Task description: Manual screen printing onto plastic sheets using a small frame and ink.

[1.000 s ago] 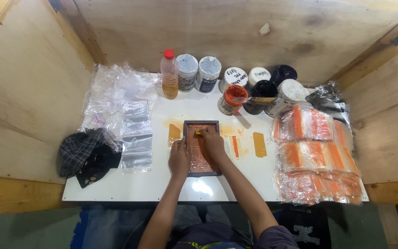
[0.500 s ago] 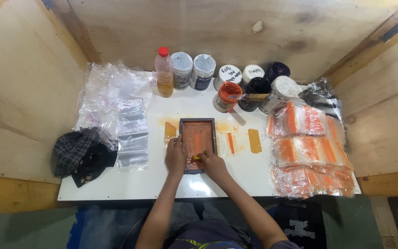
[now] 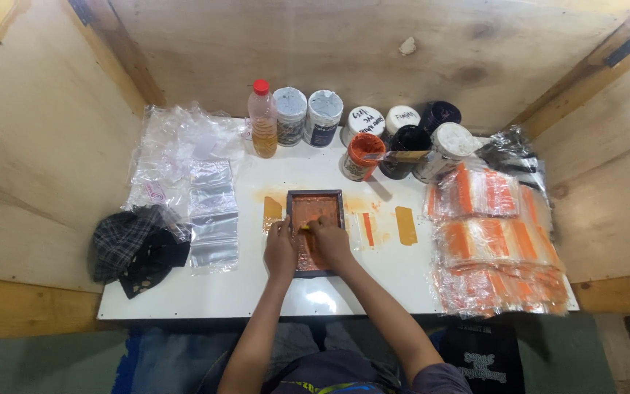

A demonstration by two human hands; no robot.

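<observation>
Plywood walls ring our white worktop [image 3: 213, 292].
At frame centre, our left hand [image 3: 280, 250] steadies the small dark-framed orange printing screen [image 3: 315, 232]; our right hand [image 3: 329, 239] presses on it.

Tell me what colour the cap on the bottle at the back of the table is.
Red: the bottle's cap, seen clearly in the head view.

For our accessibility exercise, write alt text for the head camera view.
A person's left hand steadies a small dark frame smeared orange on a white table while the right hand presses on its middle. Jars and a bottle line the back.
</observation>
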